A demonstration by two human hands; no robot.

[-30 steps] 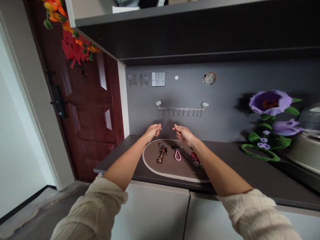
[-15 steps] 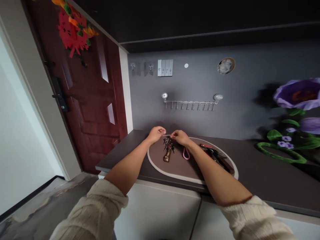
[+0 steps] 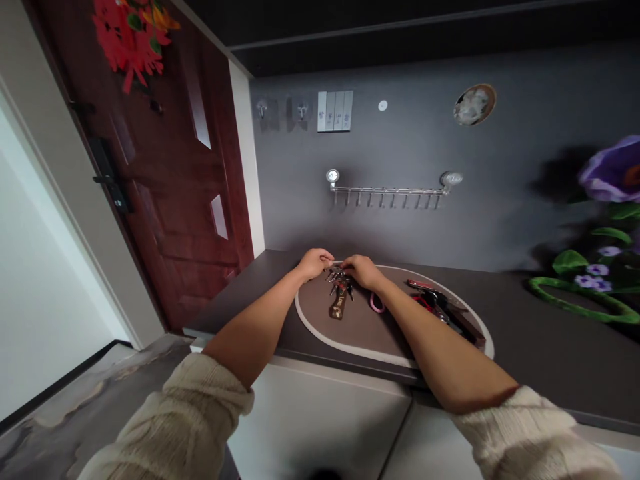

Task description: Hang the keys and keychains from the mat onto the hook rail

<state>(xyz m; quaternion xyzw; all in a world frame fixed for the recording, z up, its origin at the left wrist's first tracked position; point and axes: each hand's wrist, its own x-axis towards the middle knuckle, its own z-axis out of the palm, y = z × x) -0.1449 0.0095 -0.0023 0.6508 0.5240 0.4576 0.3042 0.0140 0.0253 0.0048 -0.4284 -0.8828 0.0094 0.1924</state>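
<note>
A bunch of keys with a brown fob lies on a brown oval mat with a pale rim. My left hand is closed in a pinch at the upper left of the keys; whatever lies between its fingertips is too small to make out. From the other side, the bent fingers of my right hand meet the top of the bunch. Just below my right wrist shows a pink loop, partly covered by the arm.
Knives and other tools lie at the mat's right end, partly behind my right forearm. A clear hook rail is fixed to the grey wall. Purple artificial flowers stand at the right, and a dark red door is at the left.
My right hand has come in to the top of the keys, and the two hands are closer together. The view has tilted down slightly and shifted left.
</note>
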